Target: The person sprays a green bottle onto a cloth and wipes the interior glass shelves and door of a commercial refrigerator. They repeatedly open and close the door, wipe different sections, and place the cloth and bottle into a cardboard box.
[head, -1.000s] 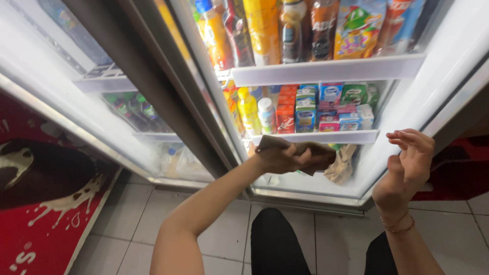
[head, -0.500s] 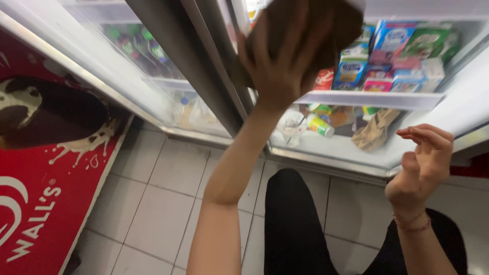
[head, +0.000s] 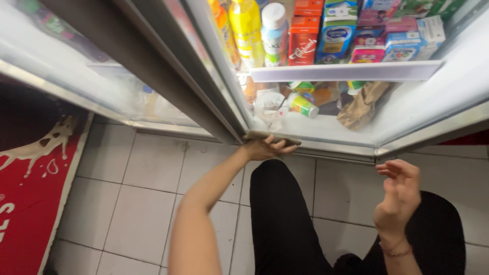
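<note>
A person crouches at an open drinks fridge, holding a flat brown card.
The left hand (head: 266, 148) is clamped on the card (head: 272, 137) at the fridge's bottom ledge (head: 336, 145); the right hand (head: 400, 191) hovers apart, fingers loosely curled, holding nothing. Sliding the card in flat looks like the next need.

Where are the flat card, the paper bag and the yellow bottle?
Card (head: 272, 137): head view, its near edge above the left hand.
Paper bag (head: 361, 107): head view, crumpled middle.
Yellow bottle (head: 245, 28): head view, its body.

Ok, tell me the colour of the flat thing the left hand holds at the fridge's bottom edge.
Brownish-tan, like cardboard; the flat piece in the left hand shows in the head view.
</note>
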